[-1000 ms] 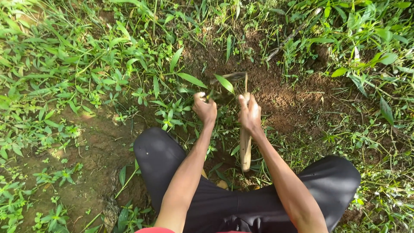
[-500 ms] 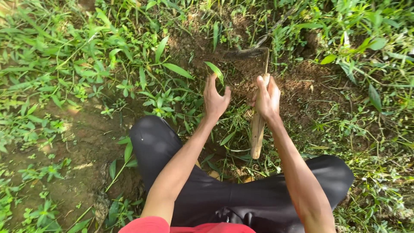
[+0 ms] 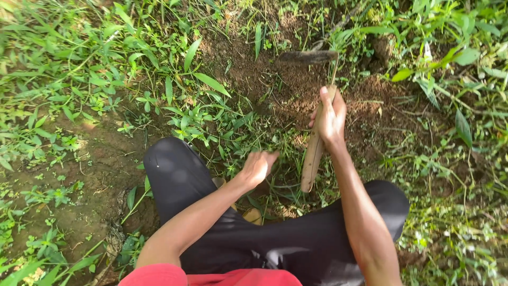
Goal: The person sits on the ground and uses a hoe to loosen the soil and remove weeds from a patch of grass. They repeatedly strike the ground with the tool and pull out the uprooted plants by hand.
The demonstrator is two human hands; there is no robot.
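Note:
My right hand (image 3: 330, 116) grips the wooden handle (image 3: 312, 159) of a small hoe. Its dark metal blade (image 3: 308, 56) lies across the loose brown soil (image 3: 296, 90) ahead of me. My left hand (image 3: 257, 167) is blurred, drawn back low over the grass near my left knee (image 3: 172, 164), fingers apart and nothing in it. I squat in dark trousers, knees spread, with the hoe handle between them.
Green weeds and grass (image 3: 106, 69) cover the ground to the left and right. A patch of bare dirt (image 3: 100, 175) lies beside my left knee. Thin stems and broad leaves (image 3: 460, 58) crowd the upper right.
My left hand let go of the leaf by the soil and pulled back toward my knee. My right hand pushed the hoe farther forward, so the blade sits higher on the soil.

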